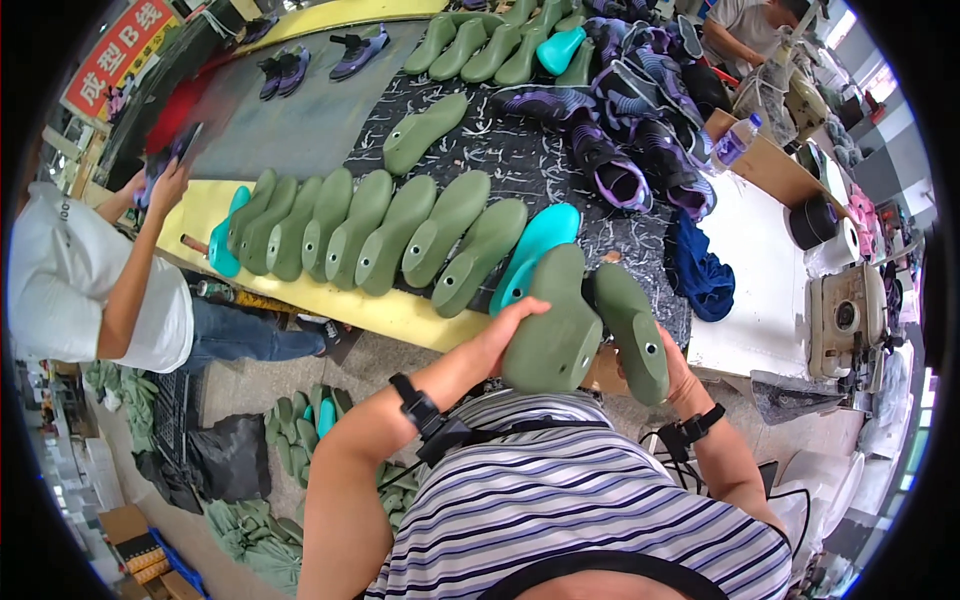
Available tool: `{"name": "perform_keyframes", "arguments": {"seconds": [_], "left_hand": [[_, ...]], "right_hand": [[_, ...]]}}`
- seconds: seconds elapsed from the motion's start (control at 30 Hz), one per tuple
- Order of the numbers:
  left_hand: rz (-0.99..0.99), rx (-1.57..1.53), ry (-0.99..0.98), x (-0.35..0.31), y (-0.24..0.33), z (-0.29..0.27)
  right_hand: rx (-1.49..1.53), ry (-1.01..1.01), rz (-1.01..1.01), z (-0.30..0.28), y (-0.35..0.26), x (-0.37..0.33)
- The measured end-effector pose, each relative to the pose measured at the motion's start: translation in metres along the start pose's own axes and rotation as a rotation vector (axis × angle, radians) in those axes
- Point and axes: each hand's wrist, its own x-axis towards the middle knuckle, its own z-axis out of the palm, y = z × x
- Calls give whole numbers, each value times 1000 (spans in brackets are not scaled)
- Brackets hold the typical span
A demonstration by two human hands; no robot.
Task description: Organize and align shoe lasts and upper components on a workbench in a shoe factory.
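Note:
My left hand (512, 328) is closed round a green shoe last (553, 330), its thumb on the upper side. In my right hand (678, 378) is a second green shoe last (632, 325), gripped from its right side, with most fingers hidden behind it. Both lasts are held up in front of me at the near table edge, side by side. To their left, several green lasts (385, 235) stand in a slanted row along the yellow edge strip (390, 322). Teal lasts (535, 250) (230, 235) are at the row's two ends. One green last (425, 135) lies alone behind the row.
Purple-and-black shoe uppers (610, 165) are heaped at the back right, near a bottle (735, 140) and dark blue cloth (700, 268). More lasts (500, 50) line the far side. A co-worker (100, 280) at left holds a shoe. Further lasts (295, 430) lie on the floor.

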Motion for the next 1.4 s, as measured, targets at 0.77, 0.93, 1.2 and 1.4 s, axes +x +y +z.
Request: {"name": "perform_keyframes", "arguments": {"seconds": [0.77,0.93,1.2,1.4], "left_hand": [[-274,198,127,69,-8,18],[-223,148,72,71,-30,16],[-520,64,301,83,-38,-11],[-128,280,-136,18,14,30]], "right_hand": [[-923,236,60,-37,-75,54],[-1025,463,-233,-48,-60,52],[-1178,480,-199,-13,-51,40],[-1264,524,-448,13,-52,25]]}}
